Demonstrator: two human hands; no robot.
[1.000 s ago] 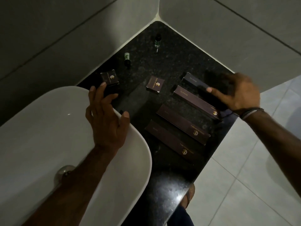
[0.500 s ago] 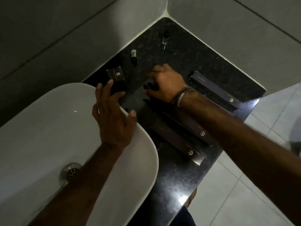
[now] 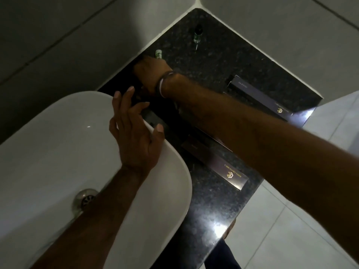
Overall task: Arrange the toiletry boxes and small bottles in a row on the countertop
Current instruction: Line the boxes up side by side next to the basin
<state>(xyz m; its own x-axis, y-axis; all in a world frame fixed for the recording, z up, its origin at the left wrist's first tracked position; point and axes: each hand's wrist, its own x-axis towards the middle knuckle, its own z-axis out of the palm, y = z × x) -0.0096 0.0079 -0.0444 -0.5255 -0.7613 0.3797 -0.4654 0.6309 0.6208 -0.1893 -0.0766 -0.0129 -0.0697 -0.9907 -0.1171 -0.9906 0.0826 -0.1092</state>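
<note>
My right hand (image 3: 151, 73) reaches across the black granite countertop (image 3: 215, 61) to the wall side, its fingers curled down and hidden in shadow. The small square boxes are out of sight beneath it. My left hand (image 3: 136, 136) hovers open over the sink rim, holding nothing. A small green-labelled bottle (image 3: 159, 54) stands just past my right knuckles. A second small bottle (image 3: 198, 34) stands near the back corner. One long dark box (image 3: 261, 97) lies at the right edge of the counter. Another long box (image 3: 219, 166) lies nearer me, and my right forearm covers what is between them.
A white oval sink (image 3: 58, 144) with a metal drain (image 3: 85, 198) fills the left side. Grey tiled walls meet behind the counter's corner. Pale floor tiles (image 3: 281, 230) lie below the counter's right edge.
My right hand has swung from the long boxes at the right, over the middle square box, to the wall-side corner by the green bottle. My left hand has stayed over the sink rim.
</note>
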